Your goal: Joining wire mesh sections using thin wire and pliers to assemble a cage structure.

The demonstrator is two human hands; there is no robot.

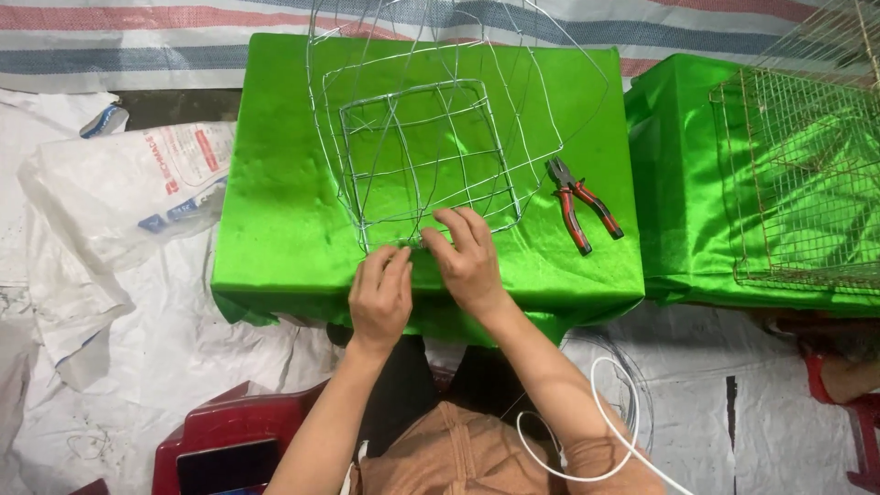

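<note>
Hands work together at the near edge of the green table [275, 229]: left hand [380, 298] and right hand [467, 261] both pinch the near side of the wire frame [417, 156]. It looks like wire joining; the next move needs firm grip, with pliers [582, 202] lying near the right edge.

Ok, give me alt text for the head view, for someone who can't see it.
Two bare hands, the left hand and the right hand, pinch the near edge of a silver wire frame on a green-covered table. Red-handled pliers lie to the right, untouched. A finished wire mesh cage sits on a second green table further right.
</note>
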